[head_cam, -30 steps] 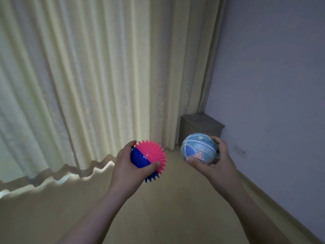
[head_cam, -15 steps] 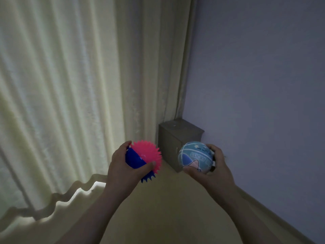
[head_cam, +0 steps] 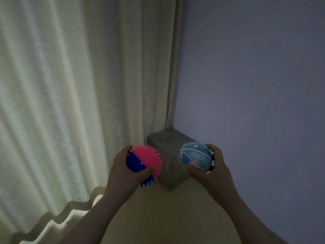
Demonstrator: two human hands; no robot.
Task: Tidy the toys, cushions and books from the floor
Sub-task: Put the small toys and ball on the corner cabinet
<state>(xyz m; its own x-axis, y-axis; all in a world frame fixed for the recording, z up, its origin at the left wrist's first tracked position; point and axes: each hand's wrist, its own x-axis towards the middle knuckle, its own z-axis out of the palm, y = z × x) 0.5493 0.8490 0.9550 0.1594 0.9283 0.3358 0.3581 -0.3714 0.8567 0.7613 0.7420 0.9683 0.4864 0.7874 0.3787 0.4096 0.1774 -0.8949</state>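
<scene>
**Two Balls in Hand**

A pale cream pleated curtain [head_cam: 70, 103] is hanging beside a grey-violet wall [head_cam: 255, 85], with a grey box-shaped cabinet [head_cam: 168, 150] sitting in their corner. In front of it, the right hand [head_cam: 216, 171] is clasping a light-blue printed ball [head_cam: 194, 156] (lettering blurred). The left hand [head_cam: 121, 175] is clasping a pink-and-blue spiky rubber ball [head_cam: 146, 159].

Cream curtain [head_cam: 61, 103] fills the left side, hanging in long folds w/ light glowing thru; its hem lies wavy on the floor [head_cam: 167, 217] (beige, dim). Plain grey-blue wall [head_cam: 255, 85] on the right. Small grey cabinet [head_cam: 168, 140] stands in the corner btwn curtain & wall, w/ a small pale fitting on its front.
</scene>
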